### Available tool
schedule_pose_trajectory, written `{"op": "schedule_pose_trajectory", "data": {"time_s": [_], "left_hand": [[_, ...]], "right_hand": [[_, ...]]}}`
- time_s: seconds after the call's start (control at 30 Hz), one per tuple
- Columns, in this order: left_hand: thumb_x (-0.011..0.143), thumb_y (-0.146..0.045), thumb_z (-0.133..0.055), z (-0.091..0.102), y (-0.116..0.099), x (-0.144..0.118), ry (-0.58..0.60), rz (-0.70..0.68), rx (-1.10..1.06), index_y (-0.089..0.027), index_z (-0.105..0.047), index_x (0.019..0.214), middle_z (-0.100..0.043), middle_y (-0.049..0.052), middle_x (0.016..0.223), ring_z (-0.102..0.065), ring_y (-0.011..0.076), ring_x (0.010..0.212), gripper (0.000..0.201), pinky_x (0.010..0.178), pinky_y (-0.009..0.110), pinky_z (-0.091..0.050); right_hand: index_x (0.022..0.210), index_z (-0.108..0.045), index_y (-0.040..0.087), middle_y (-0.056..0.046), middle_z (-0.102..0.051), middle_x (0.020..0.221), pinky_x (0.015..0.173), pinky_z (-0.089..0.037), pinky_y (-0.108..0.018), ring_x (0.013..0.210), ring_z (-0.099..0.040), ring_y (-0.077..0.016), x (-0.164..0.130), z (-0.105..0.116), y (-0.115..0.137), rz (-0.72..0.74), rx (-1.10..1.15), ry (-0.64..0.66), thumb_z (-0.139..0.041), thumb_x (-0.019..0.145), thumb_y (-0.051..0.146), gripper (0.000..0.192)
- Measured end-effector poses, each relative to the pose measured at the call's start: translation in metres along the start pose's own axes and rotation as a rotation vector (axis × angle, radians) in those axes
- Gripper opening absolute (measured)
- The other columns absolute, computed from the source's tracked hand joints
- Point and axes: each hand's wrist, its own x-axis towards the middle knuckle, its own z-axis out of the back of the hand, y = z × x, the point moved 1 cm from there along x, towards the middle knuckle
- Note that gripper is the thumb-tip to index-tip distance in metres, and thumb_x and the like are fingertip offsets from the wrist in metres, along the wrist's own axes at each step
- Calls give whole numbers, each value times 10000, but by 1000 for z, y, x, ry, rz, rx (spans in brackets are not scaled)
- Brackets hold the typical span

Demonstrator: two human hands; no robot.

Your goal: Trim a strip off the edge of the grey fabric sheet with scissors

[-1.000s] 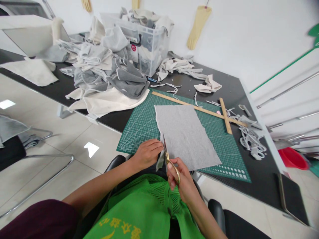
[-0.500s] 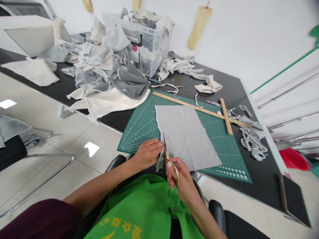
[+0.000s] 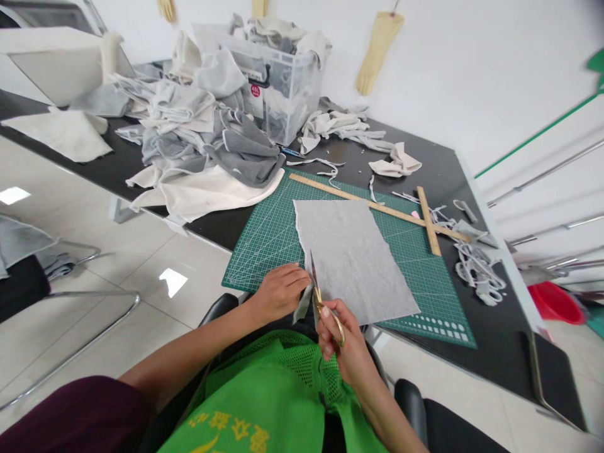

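A piece of grey cloth (image 3: 352,255) lies flat on a green cutting mat (image 3: 264,242), its near left corner reaching past the table edge. My right hand (image 3: 342,333) grips gold-handled scissors (image 3: 317,290), whose blades point away from me along the cloth's left edge. A narrow strip of cloth (image 3: 302,305) hangs partly cut from that edge, left of the blades. My left hand (image 3: 282,290) pinches the cloth edge beside the blades, fingers closed together.
Wooden rulers (image 3: 349,195) lie across the mat's far side. Cloth scraps (image 3: 479,267) sit to the right. At the left is a heap of grey and white cloths (image 3: 189,126), with a clear plastic box (image 3: 287,88) behind. A dark phone-like slab (image 3: 557,377) rests at the near right corner.
The scissors have shifted slightly right with my right hand, and the hanging strip has swung a little left. My left hand stays almost in place.
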Motion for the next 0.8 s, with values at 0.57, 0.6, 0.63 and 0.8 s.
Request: {"op": "schedule_pose_trajectory", "data": {"time_s": [0.57, 0.6, 0.63, 0.8], "left_hand": [[950, -86, -498, 1, 0, -1, 63, 23, -25, -190, -658, 1008, -763, 48, 1015, -720, 168, 958, 200, 1085, 406, -554], [951, -86, -493, 1, 0, -1, 69, 23, -26, -189, -659, 1012, -762, 50, 1022, -718, 167, 962, 205, 1088, 407, -552], [954, -87, -489, 1, 0, -2, 73, 24, -27, -187, -660, 1014, -760, 51, 1025, -716, 167, 962, 207, 1089, 408, -551], [947, -79, -505, 0, 1, -1, 38, 48, -23, -167, -677, 1076, -744, 76, 1068, -685, 210, 1077, 232, 1062, 423, -566]], "right_hand": [[1056, -529, 217, 112, -458, 580, 372, -363, -150, 395, -377, -49, -2, 1, -5, 71, -74, 33, -738, 909, 585, 448], [1058, -528, 215, 112, -460, 579, 372, -364, -148, 393, -378, -47, -2, 1, -5, 70, -77, 32, -737, 911, 585, 450], [1060, -527, 214, 112, -463, 581, 372, -365, -148, 391, -380, -45, -2, 1, -6, 68, -80, 30, -736, 912, 587, 453], [1071, -528, 208, 114, -461, 576, 374, -362, -146, 389, -387, -45, -5, 3, -9, 59, -90, 15, -744, 900, 603, 482]]}}
